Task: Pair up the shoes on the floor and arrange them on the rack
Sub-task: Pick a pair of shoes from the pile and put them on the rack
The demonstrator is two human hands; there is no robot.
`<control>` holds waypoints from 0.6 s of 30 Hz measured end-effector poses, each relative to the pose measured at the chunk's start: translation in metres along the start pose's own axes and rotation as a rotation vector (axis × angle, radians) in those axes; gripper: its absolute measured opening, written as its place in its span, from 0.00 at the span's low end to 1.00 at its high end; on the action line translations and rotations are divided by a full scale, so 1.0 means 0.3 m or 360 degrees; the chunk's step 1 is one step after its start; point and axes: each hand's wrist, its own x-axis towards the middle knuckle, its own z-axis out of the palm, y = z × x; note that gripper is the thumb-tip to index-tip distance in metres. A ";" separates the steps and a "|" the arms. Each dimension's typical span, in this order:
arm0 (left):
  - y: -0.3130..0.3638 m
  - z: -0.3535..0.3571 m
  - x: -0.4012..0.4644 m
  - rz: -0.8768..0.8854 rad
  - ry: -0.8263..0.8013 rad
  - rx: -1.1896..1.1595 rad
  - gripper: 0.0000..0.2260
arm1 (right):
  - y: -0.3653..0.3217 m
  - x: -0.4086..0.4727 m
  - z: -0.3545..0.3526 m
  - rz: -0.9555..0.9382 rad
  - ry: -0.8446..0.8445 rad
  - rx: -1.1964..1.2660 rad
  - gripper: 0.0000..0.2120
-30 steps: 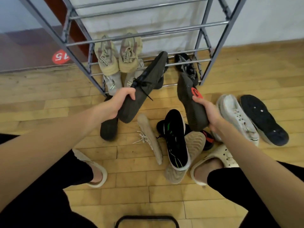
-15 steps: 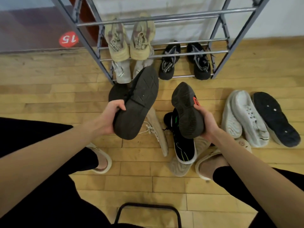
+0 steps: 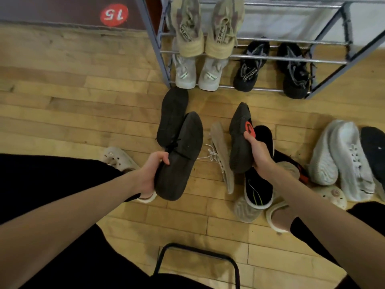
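Fingers of the left hand point(image 3: 153, 171) curl round a dark grey lace-up shoe point(image 3: 179, 157), its grip closed on it above the wooden floor point(image 3: 83, 113); right hand point(image 3: 258, 152) clasps a dark sneaker with an orange tab point(image 3: 239, 140), below the metal rack point(image 3: 158, 51)

you get dim, warm indoor light, soft shadows, no hard glare. wide-angle bends the rack point(image 3: 270, 57) bars near the top edge. whole frame slightly soft, dark shoes lose detail.
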 end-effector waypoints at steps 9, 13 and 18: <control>0.062 -0.082 -0.013 0.0152 0.0021 -0.0338 0.13 | 0.029 0.125 0.155 -0.0458 0.0554 -0.1659 0.21; 0.108 -0.180 -0.008 0.0302 0.0152 -0.0462 0.13 | 0.039 0.092 0.340 -0.1196 0.0579 -0.2032 0.20; 0.110 -0.273 0.011 0.0334 0.0342 -0.0611 0.13 | 0.051 0.149 0.642 -0.1164 -0.0183 -0.2123 0.31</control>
